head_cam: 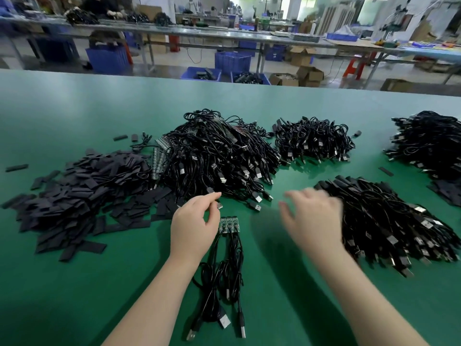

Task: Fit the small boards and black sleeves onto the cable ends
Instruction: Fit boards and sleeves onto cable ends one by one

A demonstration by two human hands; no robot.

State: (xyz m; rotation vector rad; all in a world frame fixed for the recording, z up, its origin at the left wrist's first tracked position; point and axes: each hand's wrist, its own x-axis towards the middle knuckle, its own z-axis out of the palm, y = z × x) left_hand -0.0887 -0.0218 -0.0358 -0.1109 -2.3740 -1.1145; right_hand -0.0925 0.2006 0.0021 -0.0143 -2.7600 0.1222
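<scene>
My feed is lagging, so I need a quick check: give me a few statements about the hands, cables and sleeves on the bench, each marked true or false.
1. The pile of black sleeves lies left of the big cable heap. True.
2. The small boards sit on cable ends just right of the left hand. True.
3. The right hand grips a sleeve. False: it is blurred, fingers spread, holding nothing visible.
4. The table is red. False: green.
5. The left hand lies flat on the table. False: raised, fingers curled near a cable plug.
</scene>
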